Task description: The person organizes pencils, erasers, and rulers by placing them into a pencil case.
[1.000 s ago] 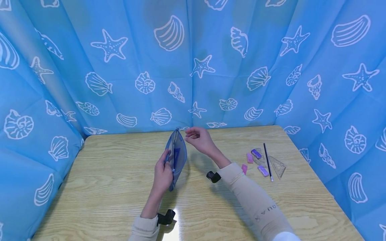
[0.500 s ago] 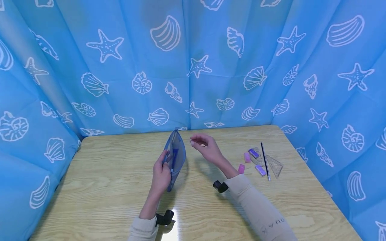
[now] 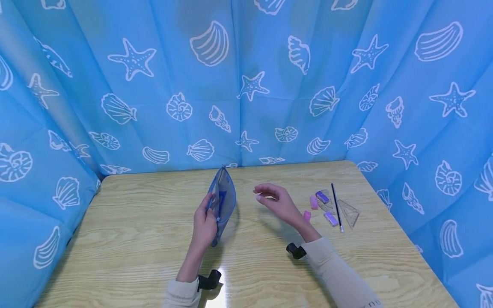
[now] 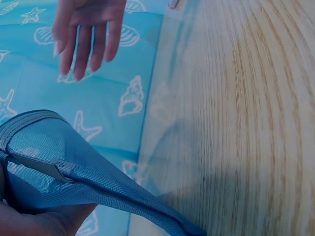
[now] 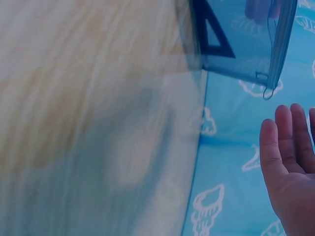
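My left hand [image 3: 204, 231] grips a blue mesh zip pouch [image 3: 230, 201] by its near side and holds it upright over the table. The pouch's mouth gapes toward the right. Through its sheer side a dark blue set square [image 5: 217, 50] shows inside, in the right wrist view. My right hand [image 3: 279, 203] hovers to the right of the pouch, apart from it, with loosely bent fingers and nothing in them. In the left wrist view the woven pouch [image 4: 59, 152] fills the lower left, and the fingers of the right hand [image 4: 91, 19] hang above it.
Right of the right hand lie pink erasers [image 3: 313, 202], purple erasers [image 3: 331, 218], a black pencil [image 3: 336, 203], a clear set square [image 3: 351, 214] and a clear protractor [image 3: 327, 207]. A blue seashell-print curtain [image 3: 265, 119] surrounds the wooden table [image 3: 135, 231].
My right hand has drawn away from the pouch's mouth, rightward and toward me. The left hand keeps its grip on the pouch. The whole view has shifted slightly.
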A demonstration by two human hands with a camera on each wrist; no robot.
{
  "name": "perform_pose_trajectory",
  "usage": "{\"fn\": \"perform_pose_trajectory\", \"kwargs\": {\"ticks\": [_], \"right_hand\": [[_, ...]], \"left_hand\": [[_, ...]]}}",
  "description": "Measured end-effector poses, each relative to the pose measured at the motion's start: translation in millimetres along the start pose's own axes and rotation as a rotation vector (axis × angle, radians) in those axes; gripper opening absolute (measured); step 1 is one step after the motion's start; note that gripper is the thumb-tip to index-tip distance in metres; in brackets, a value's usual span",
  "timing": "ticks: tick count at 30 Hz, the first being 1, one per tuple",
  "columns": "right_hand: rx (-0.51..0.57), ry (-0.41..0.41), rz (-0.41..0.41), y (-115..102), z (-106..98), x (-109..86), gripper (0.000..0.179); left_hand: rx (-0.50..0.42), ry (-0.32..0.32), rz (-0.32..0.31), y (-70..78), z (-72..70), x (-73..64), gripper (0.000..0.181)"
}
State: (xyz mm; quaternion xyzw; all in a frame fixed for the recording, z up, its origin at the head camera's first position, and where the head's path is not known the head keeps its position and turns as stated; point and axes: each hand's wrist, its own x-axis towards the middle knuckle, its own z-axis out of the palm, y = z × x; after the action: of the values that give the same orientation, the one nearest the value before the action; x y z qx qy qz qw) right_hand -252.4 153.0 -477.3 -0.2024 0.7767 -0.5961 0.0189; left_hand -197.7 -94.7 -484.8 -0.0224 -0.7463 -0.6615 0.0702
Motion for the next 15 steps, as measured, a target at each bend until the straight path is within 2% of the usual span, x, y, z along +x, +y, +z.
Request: {"fn": "perform_pose_trajectory", "kwargs": {"ticks": [8, 15], "right_hand": [[-0.032, -0.063, 0.044, 11.2, -19.0, -31.1, 0.038], [-0.090, -0.063, 0.079, 19.5, -29.1, -48.7, 0.040]], "left_hand": [[-0.021, -0.020, -0.003, -0.9, 2.2, -1.8, 0.055], [-0.011, -0.013, 0.000, -3.1, -0.3, -1.6, 0.056]]}}
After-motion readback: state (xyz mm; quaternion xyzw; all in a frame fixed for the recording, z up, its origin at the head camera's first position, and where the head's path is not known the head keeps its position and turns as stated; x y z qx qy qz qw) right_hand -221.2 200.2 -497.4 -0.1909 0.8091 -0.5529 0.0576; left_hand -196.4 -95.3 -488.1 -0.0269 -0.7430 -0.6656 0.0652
